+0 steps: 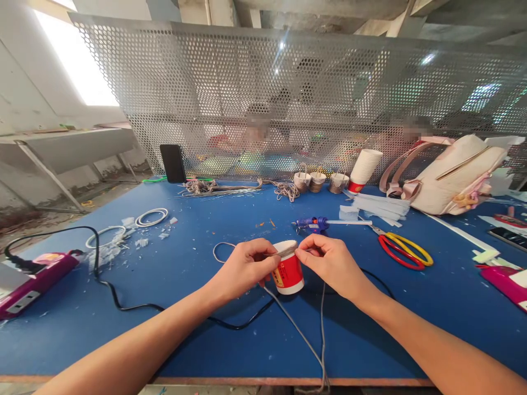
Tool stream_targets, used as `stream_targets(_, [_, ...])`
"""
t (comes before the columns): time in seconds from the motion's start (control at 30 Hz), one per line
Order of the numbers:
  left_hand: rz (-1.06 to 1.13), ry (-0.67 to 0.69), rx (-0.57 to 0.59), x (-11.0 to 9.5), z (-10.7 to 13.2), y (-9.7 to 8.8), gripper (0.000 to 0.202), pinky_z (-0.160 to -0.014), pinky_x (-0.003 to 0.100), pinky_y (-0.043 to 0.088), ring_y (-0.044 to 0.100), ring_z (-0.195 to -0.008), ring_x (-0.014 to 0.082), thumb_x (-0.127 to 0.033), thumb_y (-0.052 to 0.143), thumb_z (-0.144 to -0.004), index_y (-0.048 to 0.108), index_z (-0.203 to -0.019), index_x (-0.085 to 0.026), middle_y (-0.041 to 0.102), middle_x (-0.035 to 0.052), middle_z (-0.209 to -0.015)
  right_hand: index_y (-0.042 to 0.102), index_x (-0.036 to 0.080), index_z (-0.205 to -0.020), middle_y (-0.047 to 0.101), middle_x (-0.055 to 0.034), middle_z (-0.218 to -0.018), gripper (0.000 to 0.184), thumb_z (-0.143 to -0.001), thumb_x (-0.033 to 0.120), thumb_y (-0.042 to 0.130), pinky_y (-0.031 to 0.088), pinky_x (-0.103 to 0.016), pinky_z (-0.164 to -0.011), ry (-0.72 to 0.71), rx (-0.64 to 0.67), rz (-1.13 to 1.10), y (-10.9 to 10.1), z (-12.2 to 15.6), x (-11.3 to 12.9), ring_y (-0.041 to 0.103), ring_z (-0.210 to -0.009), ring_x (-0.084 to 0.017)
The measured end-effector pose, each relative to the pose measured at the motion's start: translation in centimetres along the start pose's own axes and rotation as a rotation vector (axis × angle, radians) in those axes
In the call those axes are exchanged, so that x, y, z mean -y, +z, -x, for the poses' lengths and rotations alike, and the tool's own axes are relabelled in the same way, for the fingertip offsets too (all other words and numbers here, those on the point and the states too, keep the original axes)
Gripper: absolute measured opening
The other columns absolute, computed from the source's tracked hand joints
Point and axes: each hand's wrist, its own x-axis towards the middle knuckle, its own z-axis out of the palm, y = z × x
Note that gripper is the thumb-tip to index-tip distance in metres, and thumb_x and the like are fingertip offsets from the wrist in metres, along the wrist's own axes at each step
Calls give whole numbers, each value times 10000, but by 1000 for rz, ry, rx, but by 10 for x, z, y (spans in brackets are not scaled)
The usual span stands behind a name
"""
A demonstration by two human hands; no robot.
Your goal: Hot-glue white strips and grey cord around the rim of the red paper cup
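Note:
A red and white paper cup [291, 277] is held up on its side of the hands, slightly tilted, above the blue table. My left hand [253, 262] is closed at its left wall, thumb at the front, some fingers hidden behind. My right hand [329, 262] pinches a thin grey-brown cord [290, 251] at the cup's upper right. The cord lies across the cup near its upper end. Two strands of it hang down and meet at the table's front edge.
Behind the hands lie a blue glue gun [313, 224], scissors [403, 249] and white strips [381, 208]. Cord-wrapped cups [317, 182], a cup stack [366, 167] and a backpack [461, 175] stand by the perforated screen [230, 82]. A black cable [119, 304] crosses the left side.

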Motion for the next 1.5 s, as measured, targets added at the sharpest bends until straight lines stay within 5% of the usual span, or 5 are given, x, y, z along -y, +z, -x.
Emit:
stream_targets(0.83, [-45, 176, 129, 1, -1, -10, 196, -532, 210, 458, 505, -553, 95, -201, 473, -733, 504, -544, -162, 481, -15, -653, 613, 164, -922, 351, 79, -568, 208, -752, 269, 554, 278, -222, -488, 1, 223, -118, -9, -7, -3, 313, -508, -82])
stream_targets(1.03, [-111, 206, 57, 8, -7, -9, 268, -469, 202, 478, 579, -579, 95, -138, 416, -713, 652, -839, -148, 599, 66, -1005, 559, 186, -795, 333, 80, -566, 75, -774, 256, 544, 277, -215, -491, -45, 200, -7, -4, -1, -3, 318, -511, -79])
stream_targets(1.17, [-324, 424, -118, 13, -4, -4, 389, -501, 182, 474, 583, -603, 70, -86, 429, -717, 643, -1028, -177, 592, 101, -1230, 565, 195, -770, 337, 86, -513, 69, -781, 261, 548, 282, -214, -484, -103, 100, 143, 3, 0, -2, 338, -481, -81])
stream_targets(1.3, [-502, 636, -191, 16, 0, 3, 268, -496, 171, 453, 533, -539, 47, -116, 490, -784, 638, -997, -182, 658, 83, -1089, 593, 202, -789, 385, 82, -495, 96, -788, 295, 572, 306, -214, -479, -158, 41, 194, 8, -1, -7, 376, -463, -85])
stream_targets(1.5, [-554, 619, -254, 16, 0, 8, 129, -531, 181, 434, 520, -550, 74, -166, 511, -832, 639, -829, -163, 641, 17, -752, 602, 209, -879, 517, 52, -588, 100, -809, 273, 572, 370, -217, -524, -236, 29, 183, 16, 0, -13, 469, -530, -96])
